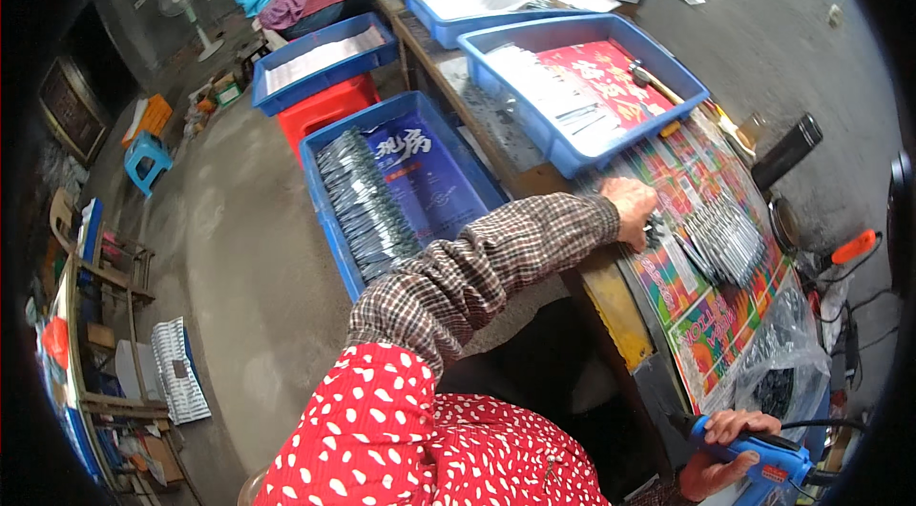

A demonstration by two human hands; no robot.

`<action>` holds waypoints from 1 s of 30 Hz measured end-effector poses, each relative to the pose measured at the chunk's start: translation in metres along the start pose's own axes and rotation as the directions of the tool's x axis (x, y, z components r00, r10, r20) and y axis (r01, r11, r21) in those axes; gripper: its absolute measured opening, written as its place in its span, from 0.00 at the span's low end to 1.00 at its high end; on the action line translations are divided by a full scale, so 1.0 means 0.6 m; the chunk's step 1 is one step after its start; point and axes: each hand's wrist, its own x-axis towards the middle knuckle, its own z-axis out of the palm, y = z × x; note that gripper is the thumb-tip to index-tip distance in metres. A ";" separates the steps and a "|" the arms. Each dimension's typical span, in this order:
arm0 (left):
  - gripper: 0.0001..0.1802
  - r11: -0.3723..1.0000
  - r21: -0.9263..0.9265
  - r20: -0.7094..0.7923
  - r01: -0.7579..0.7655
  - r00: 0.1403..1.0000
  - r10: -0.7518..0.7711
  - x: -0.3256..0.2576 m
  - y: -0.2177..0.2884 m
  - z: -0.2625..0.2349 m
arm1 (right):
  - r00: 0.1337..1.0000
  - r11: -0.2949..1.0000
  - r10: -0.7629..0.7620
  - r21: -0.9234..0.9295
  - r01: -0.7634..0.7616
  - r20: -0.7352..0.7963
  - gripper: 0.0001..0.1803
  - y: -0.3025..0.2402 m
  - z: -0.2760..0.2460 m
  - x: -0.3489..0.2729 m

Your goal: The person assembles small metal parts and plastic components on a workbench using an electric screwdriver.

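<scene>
We are gripping the blue power tool (763, 458) in our right hand (730, 454) while our left hand (632, 208) is closing on small metal parts (656, 231) beside the fanned row of metal pieces (727, 241); the blue crate (329, 210) left of that row is already holding many finished rows.

Even daylight, soft shadows, strong fisheye bending, dark vignetted rim.

Left arm stretched out, right hand low and closed

The left hand (632, 208) reaches far forward, knuckles up, fingers curled down — its checked sleeve runs straight from the shoulder. The right hand (730, 454) sits low near the body, fingers wrapped tight in a grip, wrist bent inward.
</scene>
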 end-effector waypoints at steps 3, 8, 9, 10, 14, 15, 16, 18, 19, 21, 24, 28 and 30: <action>0.21 0.996 -0.061 -0.062 -0.057 0.997 0.053 -0.004 -0.001 0.010 | 0.996 0.996 0.084 0.011 -0.085 0.007 0.25 -0.005 -0.012 -0.002; 0.20 0.994 -0.087 -0.082 -0.069 0.995 0.062 -0.003 -0.006 0.033 | 0.997 0.996 0.070 -0.045 -0.071 -0.031 0.28 0.002 -0.004 0.001; 0.20 0.994 -0.089 -0.086 -0.065 0.995 0.058 -0.005 -0.004 0.031 | 0.997 0.996 0.070 -0.045 -0.071 -0.025 0.28 0.000 0.000 0.000; 0.19 0.995 -0.086 -0.074 -0.055 0.996 0.048 -0.006 0.000 0.028 | 0.997 0.995 0.064 -0.079 -0.067 -0.042 0.28 -0.002 0.003 0.001; 0.18 0.991 -0.107 -0.149 -0.085 0.986 0.069 -0.014 0.010 0.037 | 0.998 0.991 0.040 -0.122 -0.046 -0.044 0.29 -0.004 0.005 0.004; 0.18 0.989 -0.111 -0.181 -0.098 0.980 0.077 -0.014 0.010 0.046 | 0.998 0.992 0.042 -0.120 -0.047 -0.041 0.29 -0.005 0.006 0.004; 0.15 0.978 -0.118 -0.322 -0.173 0.938 0.127 -0.016 0.005 0.064 | 0.998 0.995 0.050 -0.090 -0.053 -0.042 0.29 -0.006 0.007 0.004; 0.14 0.962 -0.157 -0.361 -0.222 0.920 0.154 -0.021 0.009 0.075 | 0.997 0.996 0.060 -0.059 -0.062 -0.040 0.29 -0.006 0.007 0.005; 0.14 0.942 -0.193 -0.400 -0.275 0.899 0.181 -0.023 0.010 0.079 | 0.996 0.995 0.069 -0.063 -0.073 -0.059 0.28 -0.006 0.006 0.004; 0.12 0.936 -0.162 -0.453 -0.314 0.866 0.212 -0.036 0.019 0.074 | 0.994 0.994 0.085 -0.064 -0.089 -0.073 0.28 -0.008 0.011 0.006; 0.09 0.960 -0.025 -0.484 -0.280 0.843 0.234 -0.040 0.029 0.079 | 0.987 0.951 0.040 -0.297 -0.085 -0.153 0.28 -0.008 0.017 0.007; 0.07 0.956 0.031 -0.521 -0.293 0.811 0.266 -0.052 0.038 0.080 | 0.999 0.998 0.013 -0.066 -0.016 -0.033 0.27 0.001 0.003 0.008; 0.06 0.951 -0.016 -0.567 -0.309 0.787 0.245 -0.065 0.048 0.065 | 1.000 0.998 0.015 -0.058 -0.016 -0.016 0.26 0.001 0.002 0.008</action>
